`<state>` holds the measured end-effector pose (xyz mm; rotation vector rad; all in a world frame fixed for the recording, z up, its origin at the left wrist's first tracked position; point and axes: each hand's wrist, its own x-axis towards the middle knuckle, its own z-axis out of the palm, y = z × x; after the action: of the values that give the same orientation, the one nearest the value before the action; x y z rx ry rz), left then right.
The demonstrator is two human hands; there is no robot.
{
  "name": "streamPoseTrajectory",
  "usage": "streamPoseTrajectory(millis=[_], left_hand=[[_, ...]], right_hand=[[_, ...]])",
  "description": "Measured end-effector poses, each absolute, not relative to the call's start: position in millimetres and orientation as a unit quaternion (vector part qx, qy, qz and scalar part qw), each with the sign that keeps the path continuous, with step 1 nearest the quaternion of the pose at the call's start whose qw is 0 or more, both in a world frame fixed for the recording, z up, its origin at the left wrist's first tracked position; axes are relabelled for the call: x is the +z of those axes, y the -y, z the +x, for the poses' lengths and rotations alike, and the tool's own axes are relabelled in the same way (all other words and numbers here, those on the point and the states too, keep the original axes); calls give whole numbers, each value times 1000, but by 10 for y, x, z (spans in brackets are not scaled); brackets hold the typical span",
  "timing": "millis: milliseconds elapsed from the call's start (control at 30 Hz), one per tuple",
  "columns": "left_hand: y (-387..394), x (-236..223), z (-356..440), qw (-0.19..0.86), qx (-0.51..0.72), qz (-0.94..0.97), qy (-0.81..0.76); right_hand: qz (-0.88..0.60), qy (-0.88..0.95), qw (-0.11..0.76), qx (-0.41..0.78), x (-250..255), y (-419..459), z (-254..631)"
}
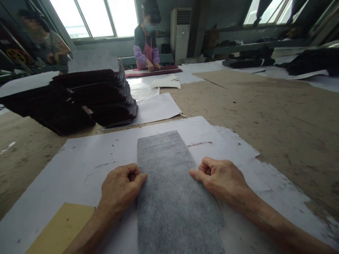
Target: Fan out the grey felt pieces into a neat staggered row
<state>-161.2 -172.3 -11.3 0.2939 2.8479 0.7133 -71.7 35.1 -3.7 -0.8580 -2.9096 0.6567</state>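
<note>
A long grey piece of fabric-like sheet (169, 190) lies flat on white paper (87, 165) in front of me, its near end running out of view. At its left edge my left hand (122, 187) is closed, pinching the border between thumb and curled fingers. Across from it, my right hand (219, 176) pinches the right edge the same way, thumb on top. The fingertips under the edges are hidden. Beside my left forearm lies a yellow-tan card (62, 225), partly covered by the arm.
Tall stacks of dark fabric pieces (106, 95) stand at the left. White sheets (156, 107) lie beyond the paper on the brown table (265, 106). A person in a pink apron (148, 53) handles dark red fabric (153, 71); another person (54, 42) is at far left. Black bundles (315, 61) lie far right.
</note>
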Motion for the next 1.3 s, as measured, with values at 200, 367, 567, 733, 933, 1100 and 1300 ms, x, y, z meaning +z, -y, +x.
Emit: streamPoseTrajectory(millis=[200, 367, 567, 733, 933, 1100, 1300], left_hand=[[1728, -115, -1614, 106, 242, 70, -962], [1711, -87, -1620, 112, 271, 36, -955], [1716, -87, -1629, 117, 289, 26, -950], [1731, -89, -1616, 99, 262, 49, -959], [1751, -115, -1612, 20, 281, 181, -942], [1756, -134, -1658, 73, 290, 180, -937], [1752, -152, -1698, 110, 287, 148, -940]], right_hand=[[-268, 944, 9, 194, -37, -358, -725], [-285, 942, -22, 175, -78, -404, -751], [-277, 946, -24, 166, -121, -423, -749], [-210, 963, 113, 124, -186, -459, -722], [94, 954, 191, 212, -233, -645, -786], [46, 951, 59, 300, -143, -689, -906], [-38, 945, -24, 325, -58, -650, -978]])
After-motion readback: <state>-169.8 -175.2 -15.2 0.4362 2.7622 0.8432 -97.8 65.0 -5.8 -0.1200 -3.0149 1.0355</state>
